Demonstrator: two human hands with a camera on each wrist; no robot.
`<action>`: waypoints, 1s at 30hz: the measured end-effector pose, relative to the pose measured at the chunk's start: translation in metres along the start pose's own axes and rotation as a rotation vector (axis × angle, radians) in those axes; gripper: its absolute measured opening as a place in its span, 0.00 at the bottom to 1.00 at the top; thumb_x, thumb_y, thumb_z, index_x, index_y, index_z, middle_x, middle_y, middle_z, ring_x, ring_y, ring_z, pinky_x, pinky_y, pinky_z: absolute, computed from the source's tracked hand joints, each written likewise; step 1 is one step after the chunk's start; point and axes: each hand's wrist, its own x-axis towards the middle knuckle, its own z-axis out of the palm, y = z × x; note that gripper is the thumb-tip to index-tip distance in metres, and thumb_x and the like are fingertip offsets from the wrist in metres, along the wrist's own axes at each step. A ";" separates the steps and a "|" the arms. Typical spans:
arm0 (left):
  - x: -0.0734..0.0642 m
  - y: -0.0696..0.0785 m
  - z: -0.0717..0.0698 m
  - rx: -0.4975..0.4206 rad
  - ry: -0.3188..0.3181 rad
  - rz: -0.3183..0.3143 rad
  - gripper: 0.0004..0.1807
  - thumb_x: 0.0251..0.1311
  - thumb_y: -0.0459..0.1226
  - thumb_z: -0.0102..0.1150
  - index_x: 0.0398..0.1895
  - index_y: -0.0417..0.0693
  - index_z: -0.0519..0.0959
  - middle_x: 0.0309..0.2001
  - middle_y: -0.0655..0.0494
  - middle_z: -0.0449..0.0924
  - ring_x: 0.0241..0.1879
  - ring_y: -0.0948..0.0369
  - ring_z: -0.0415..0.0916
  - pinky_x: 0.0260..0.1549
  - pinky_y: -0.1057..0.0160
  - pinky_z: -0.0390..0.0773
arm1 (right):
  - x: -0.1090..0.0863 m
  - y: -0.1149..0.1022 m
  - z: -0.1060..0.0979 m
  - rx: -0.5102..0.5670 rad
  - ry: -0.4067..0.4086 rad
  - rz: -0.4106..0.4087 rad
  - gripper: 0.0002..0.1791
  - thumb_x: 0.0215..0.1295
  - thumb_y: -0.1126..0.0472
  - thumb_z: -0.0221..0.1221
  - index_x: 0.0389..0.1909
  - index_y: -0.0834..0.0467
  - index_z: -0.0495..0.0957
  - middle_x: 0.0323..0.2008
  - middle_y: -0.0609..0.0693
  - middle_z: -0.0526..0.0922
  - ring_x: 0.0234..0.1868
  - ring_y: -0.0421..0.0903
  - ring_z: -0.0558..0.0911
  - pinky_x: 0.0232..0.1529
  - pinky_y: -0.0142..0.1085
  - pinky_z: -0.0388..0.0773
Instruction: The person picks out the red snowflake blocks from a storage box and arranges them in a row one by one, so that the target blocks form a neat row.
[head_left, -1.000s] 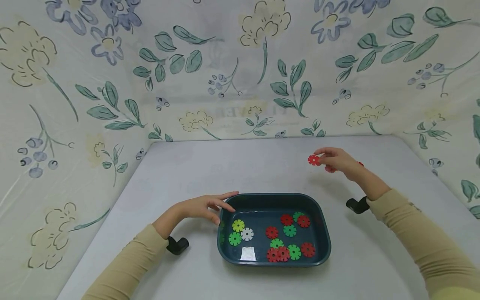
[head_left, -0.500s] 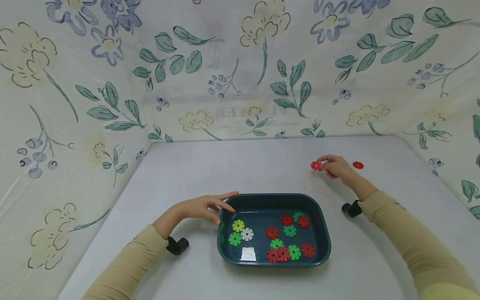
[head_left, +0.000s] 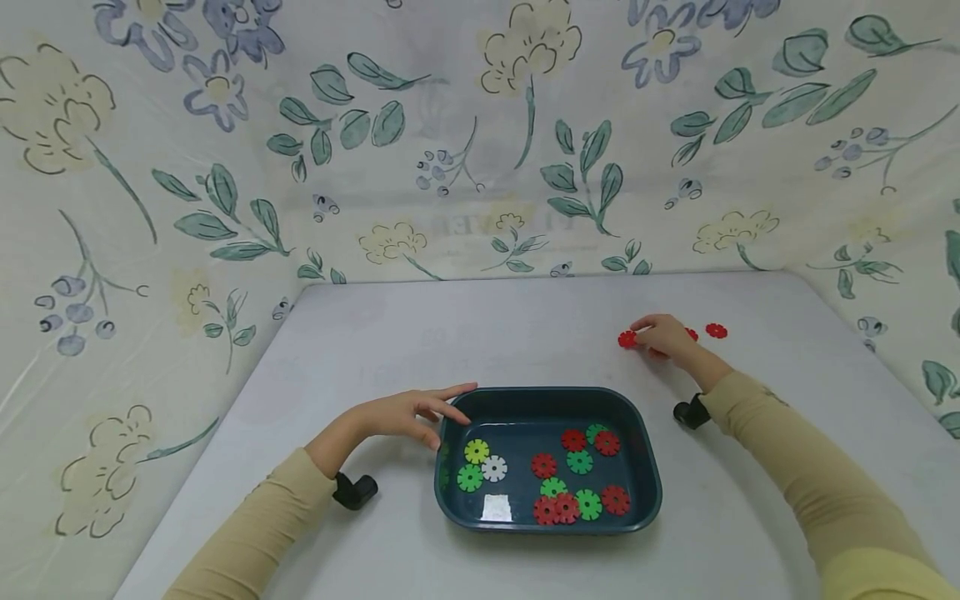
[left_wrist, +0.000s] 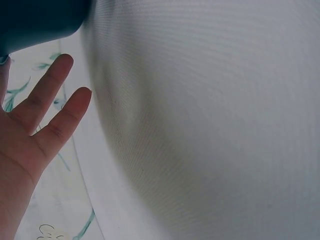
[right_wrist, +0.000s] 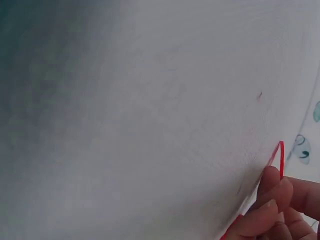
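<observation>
My right hand (head_left: 666, 337) pinches a red notched plastic disc (head_left: 627, 339) between thumb and fingers, near the back right of the table. In the right wrist view, this disc (right_wrist: 281, 157) appears edge-on at the fingertips. A second bit of red (right_wrist: 233, 227) shows against the lower fingers, mostly hidden by them. My left hand (head_left: 401, 414) rests on the left rim of a dark blue tray (head_left: 652, 475), one finger reaching over the edge. Its fingers (left_wrist: 60, 125) look straight and spread in the left wrist view.
Two more red discs lie behind the right hand: one disc (head_left: 716, 331) in full view, another disc (head_left: 691, 334) partly covered. Inside the tray are several red and green discs, a yellow disc (head_left: 476, 451) and a white disc (head_left: 494, 468). Floral sheeting (head_left: 510, 200) surrounds the white table.
My right hand has come lower and nearer the tray, carrying its red disc. Both red discs behind it have come into view. The left hand and the tray have stayed put.
</observation>
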 end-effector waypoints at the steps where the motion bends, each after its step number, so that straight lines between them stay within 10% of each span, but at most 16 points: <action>1: 0.000 0.000 0.000 -0.002 0.000 -0.002 0.25 0.54 0.39 0.61 0.56 0.41 0.73 0.72 0.47 0.43 0.69 0.46 0.43 0.54 0.43 0.62 | 0.000 0.000 0.000 -0.016 -0.005 0.007 0.21 0.66 0.63 0.47 0.58 0.66 0.65 0.40 0.58 0.71 0.20 0.42 0.68 0.24 0.29 0.67; 17: 0.000 -0.002 -0.001 0.019 -0.003 0.008 0.26 0.54 0.42 0.62 0.56 0.40 0.73 0.72 0.46 0.43 0.69 0.45 0.43 0.54 0.41 0.63 | 0.005 -0.003 0.007 -0.266 -0.026 -0.025 0.24 0.63 0.59 0.54 0.57 0.67 0.65 0.47 0.64 0.68 0.26 0.45 0.72 0.28 0.29 0.71; 30: 0.000 -0.002 -0.001 0.011 -0.007 0.012 0.26 0.54 0.42 0.61 0.56 0.40 0.72 0.72 0.46 0.43 0.69 0.45 0.43 0.54 0.41 0.62 | 0.003 -0.006 0.000 -0.236 -0.009 -0.025 0.24 0.64 0.58 0.52 0.56 0.67 0.64 0.40 0.62 0.72 0.24 0.44 0.72 0.27 0.29 0.72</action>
